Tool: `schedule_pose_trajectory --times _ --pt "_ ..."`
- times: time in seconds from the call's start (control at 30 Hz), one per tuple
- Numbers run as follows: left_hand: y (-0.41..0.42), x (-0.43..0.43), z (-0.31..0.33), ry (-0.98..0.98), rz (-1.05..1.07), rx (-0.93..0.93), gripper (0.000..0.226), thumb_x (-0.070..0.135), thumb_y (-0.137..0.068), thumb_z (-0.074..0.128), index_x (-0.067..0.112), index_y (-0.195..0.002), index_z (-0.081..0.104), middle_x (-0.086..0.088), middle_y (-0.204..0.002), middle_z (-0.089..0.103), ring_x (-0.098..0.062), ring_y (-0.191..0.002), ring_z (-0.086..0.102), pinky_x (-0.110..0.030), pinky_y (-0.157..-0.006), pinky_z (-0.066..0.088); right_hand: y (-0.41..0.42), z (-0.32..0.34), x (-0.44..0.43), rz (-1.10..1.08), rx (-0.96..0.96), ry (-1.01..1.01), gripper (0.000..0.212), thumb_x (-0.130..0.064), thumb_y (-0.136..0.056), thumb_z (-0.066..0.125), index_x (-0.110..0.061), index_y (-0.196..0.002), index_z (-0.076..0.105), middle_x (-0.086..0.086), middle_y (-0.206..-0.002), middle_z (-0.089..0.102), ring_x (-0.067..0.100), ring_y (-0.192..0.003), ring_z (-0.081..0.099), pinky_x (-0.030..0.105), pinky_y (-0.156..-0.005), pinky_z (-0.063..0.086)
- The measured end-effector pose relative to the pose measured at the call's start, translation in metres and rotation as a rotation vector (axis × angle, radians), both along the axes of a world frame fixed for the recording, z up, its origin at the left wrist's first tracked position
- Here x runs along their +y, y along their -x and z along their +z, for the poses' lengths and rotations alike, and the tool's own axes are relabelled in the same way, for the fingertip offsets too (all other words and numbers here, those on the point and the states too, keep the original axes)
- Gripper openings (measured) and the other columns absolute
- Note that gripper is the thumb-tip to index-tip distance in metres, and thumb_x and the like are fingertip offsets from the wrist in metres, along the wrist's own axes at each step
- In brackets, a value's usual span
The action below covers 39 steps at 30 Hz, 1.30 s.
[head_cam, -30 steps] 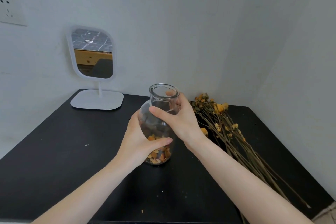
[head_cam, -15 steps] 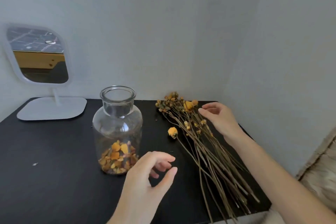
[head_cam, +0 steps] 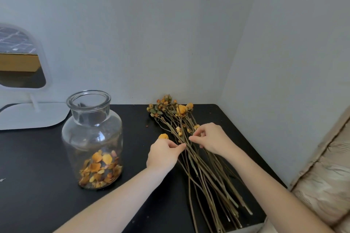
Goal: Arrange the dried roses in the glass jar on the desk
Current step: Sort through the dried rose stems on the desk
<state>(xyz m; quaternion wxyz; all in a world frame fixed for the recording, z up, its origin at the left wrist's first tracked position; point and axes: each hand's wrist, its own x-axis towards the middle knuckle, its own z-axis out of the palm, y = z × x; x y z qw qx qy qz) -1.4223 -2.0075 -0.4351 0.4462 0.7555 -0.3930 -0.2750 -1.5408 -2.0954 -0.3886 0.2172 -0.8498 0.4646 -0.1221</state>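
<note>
Right of the glass jar (head_cam: 92, 138), the dried roses (head_cam: 197, 164) lie flat on the table (head_cam: 37, 157). The left hand (head_cam: 164, 154) and right hand (head_cam: 212, 139) both pinch them mid-stem. They are probably light and brittle, so grip the stems, not the crumbly heads.

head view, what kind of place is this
Probably a home bedroom corner: a black desk set against plain walls, a white stand mirror on it, and what looks like padded bedding at the right edge.

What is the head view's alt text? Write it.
The left hand and right hand pinch stems of dried roses lying on a black desk. Beside them stands a glass jar holding loose petals, a mirror farther back.
</note>
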Motion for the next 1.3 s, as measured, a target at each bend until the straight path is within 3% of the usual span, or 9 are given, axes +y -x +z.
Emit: schedule_pose_trajectory --times 0.17,0.43,0.57,0.7,0.77,0.9,1.03,1.2,1.3 --pt "0.005 -0.005 -0.004 -0.030 0.007 0.034 0.036 0.038 -0.089 0.054 0.008 -0.077 0.070 -0.001 -0.058 0.050 -0.015 -0.056 0.048 -0.028 -0.061 0.044 -0.019 -0.002 -0.004 -0.037 0.048 -0.034 0.027 -0.039 -0.083 0.064 -0.013 -0.087 0.071 -0.005 -0.062 0.059 0.012 -0.069 0.063 0.029 -0.072 0.053" --pt "-0.006 -0.011 -0.002 -0.056 0.070 0.024 0.020 0.025 -0.090 0.052 0.016 -0.087 0.070 0.000 -0.068 0.058 -0.014 -0.065 0.055 -0.026 -0.063 0.045 -0.032 -0.008 -0.008 -0.103 0.063 -0.084 0.019 -0.025 -0.083 0.064 -0.008 -0.083 0.071 0.007 -0.080 0.069 0.019 -0.080 0.067 0.038 -0.082 0.055" --pt "-0.005 -0.020 0.002 -0.076 0.057 -0.008 0.024 0.029 -0.090 0.055 0.016 -0.072 0.064 0.000 -0.066 0.057 -0.015 -0.059 0.052 -0.027 -0.059 0.043 -0.025 -0.002 -0.012 -0.125 -0.004 -0.073 0.019 -0.024 -0.083 0.063 -0.007 -0.084 0.072 0.007 -0.080 0.070 0.018 -0.078 0.067 0.035 -0.080 0.055" --pt "0.002 -0.032 0.009 -0.123 0.070 -0.031 0.044 0.035 -0.087 0.060 0.017 -0.050 0.044 0.004 -0.050 0.041 -0.013 -0.045 0.040 -0.022 -0.047 0.033 -0.016 0.012 -0.015 -0.118 -0.086 -0.053 0.014 -0.024 -0.084 0.062 -0.015 -0.074 0.068 -0.004 -0.066 0.062 0.008 -0.069 0.060 0.022 -0.063 0.046" --pt "0.004 -0.038 0.011 -0.143 0.074 -0.047 0.039 0.037 -0.085 0.062 0.019 -0.053 0.047 0.003 -0.053 0.045 -0.015 -0.050 0.049 -0.023 -0.048 0.035 -0.011 0.019 -0.017 -0.115 -0.126 -0.044 0.014 -0.022 -0.083 0.062 -0.017 -0.071 0.068 -0.006 -0.061 0.061 0.004 -0.064 0.058 0.018 -0.056 0.039" --pt "0.005 -0.045 0.010 -0.190 0.068 -0.050 0.028 0.039 -0.080 0.067 0.012 -0.075 0.061 -0.007 -0.075 0.063 -0.024 -0.081 0.067 -0.027 -0.056 0.043 -0.004 0.029 -0.019 -0.107 -0.188 -0.031 0.014 -0.023 -0.083 0.063 -0.020 -0.070 0.066 -0.007 -0.055 0.059 0.004 -0.060 0.057 0.017 -0.054 0.035" --pt "0.003 -0.051 0.007 -0.203 0.093 0.052 0.028 0.035 -0.078 0.070 0.012 -0.071 0.057 -0.008 -0.081 0.066 -0.023 -0.072 0.064 -0.028 -0.060 0.049 0.000 0.032 -0.021 -0.093 -0.223 -0.017 0.016 -0.024 -0.084 0.062 -0.022 -0.068 0.064 -0.007 -0.054 0.057 0.004 -0.062 0.056 0.014 -0.058 0.035" --pt "0.000 -0.050 0.010 -0.147 0.138 0.112 0.027 0.037 -0.079 0.070 0.011 -0.079 0.066 -0.002 -0.075 0.065 -0.015 -0.060 0.059 -0.024 -0.050 0.044 0.004 0.032 -0.022 -0.108 -0.219 0.009 0.017 -0.027 -0.083 0.063 -0.024 -0.067 0.063 -0.008 -0.052 0.057 0.004 -0.061 0.057 0.016 -0.057 0.037" --pt "-0.005 -0.048 0.011 -0.098 0.164 0.108 0.029 0.037 -0.082 0.066 0.009 -0.075 0.069 -0.005 -0.077 0.069 -0.018 -0.061 0.060 -0.029 -0.062 0.051 0.005 0.033 -0.022 -0.111 -0.223 0.004 0.018 -0.028 -0.084 0.063 -0.027 -0.066 0.061 -0.009 -0.054 0.058 0.004 -0.061 0.057 0.016 -0.056 0.037"
